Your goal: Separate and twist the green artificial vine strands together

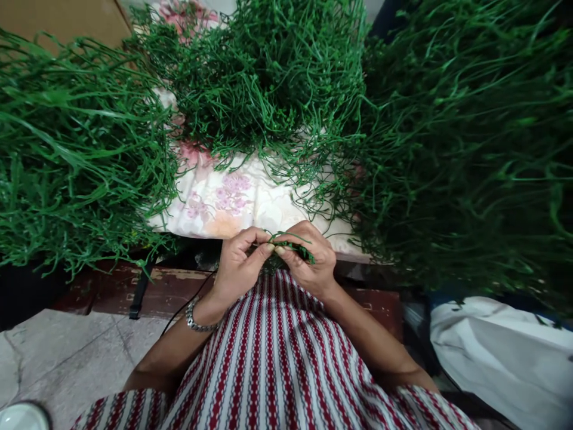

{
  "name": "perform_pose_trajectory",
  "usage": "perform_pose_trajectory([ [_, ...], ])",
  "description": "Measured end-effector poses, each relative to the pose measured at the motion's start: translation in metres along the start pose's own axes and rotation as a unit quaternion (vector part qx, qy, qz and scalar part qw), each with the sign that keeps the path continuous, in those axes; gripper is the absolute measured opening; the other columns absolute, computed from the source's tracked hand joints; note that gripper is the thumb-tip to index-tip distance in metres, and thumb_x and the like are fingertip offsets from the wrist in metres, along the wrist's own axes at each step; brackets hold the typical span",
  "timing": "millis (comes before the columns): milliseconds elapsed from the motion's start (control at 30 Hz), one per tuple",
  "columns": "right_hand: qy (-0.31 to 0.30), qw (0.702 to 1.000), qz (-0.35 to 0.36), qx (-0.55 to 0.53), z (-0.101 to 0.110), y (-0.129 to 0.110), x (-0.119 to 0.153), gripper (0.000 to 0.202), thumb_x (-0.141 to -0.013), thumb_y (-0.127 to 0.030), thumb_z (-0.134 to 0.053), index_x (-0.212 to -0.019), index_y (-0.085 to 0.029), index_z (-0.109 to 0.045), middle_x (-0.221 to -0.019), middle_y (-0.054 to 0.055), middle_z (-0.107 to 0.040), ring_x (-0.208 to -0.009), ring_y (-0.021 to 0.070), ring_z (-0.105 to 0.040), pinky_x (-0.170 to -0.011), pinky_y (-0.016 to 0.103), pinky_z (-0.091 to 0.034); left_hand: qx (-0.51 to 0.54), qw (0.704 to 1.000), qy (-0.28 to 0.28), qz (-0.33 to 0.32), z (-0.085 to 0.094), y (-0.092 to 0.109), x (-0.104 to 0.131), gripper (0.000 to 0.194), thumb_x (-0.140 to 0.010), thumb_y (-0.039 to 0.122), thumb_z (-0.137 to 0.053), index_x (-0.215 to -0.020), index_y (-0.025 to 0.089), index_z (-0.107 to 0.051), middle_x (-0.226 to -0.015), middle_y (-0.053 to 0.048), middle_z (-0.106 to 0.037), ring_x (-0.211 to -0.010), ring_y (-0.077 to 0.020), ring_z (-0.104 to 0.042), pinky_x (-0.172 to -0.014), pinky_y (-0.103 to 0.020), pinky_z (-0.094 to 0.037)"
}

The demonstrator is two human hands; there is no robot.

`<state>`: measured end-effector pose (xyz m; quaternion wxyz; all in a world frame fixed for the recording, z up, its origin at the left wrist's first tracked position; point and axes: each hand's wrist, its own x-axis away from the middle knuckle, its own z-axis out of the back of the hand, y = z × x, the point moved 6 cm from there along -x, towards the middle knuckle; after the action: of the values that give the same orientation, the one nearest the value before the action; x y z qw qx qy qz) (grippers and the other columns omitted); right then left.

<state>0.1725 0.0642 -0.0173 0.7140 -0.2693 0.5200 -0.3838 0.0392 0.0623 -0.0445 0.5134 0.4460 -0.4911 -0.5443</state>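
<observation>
The left hand (242, 258), a silver link band (197, 322) at its wrist, met the right hand (313, 260), both pinching thin green stems (293, 243). Tangled heaps of greens (277, 83) crowded the floral cloth (233, 194) in front.

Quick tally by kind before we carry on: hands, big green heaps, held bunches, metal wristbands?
Hands: 2 (left hand, right hand)
Big green heaps: 3 (left heap, middle heap, right heap)
Held green bunch: 1
Metal wristband: 1
Total: 7
</observation>
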Motion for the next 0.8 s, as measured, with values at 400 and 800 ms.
perform_pose_trajectory([
  [400,-0.204,0.958,0.07,0.188,0.004,-0.008,-0.007,0.012,-0.079,-0.009,-0.046,-0.085,-0.017,-0.053,-0.08,0.005,-0.055,-0.07,0.0153,-0.052,-0.059,0.027,-0.041,-0.162,0.977,-0.087,-0.107,-0.005,0.031,0.003,0.011,-0.082,0.014,-0.045,-0.076,0.017,-0.053,-0.068,0.001,-0.053,-0.064,-0.0113,-0.049,-0.061,-0.024,-0.038],
  [800,-0.139,0.982,0.013,0.128,-0.003,0.003,0.013,0.008,-0.084,-0.013,-0.043,-0.086,-0.018,-0.049,-0.073,0.002,-0.052,-0.067,0.0142,-0.05,-0.059,0.026,-0.04,-0.066,0.988,-0.133,0.048,-0.01,0.008,-0.006,0.012,-0.075,0.019,-0.052,-0.066,0.014,-0.056,-0.058,0.003,-0.048,-0.056,-0.009,-0.042,-0.053,-0.02,-0.033],
])
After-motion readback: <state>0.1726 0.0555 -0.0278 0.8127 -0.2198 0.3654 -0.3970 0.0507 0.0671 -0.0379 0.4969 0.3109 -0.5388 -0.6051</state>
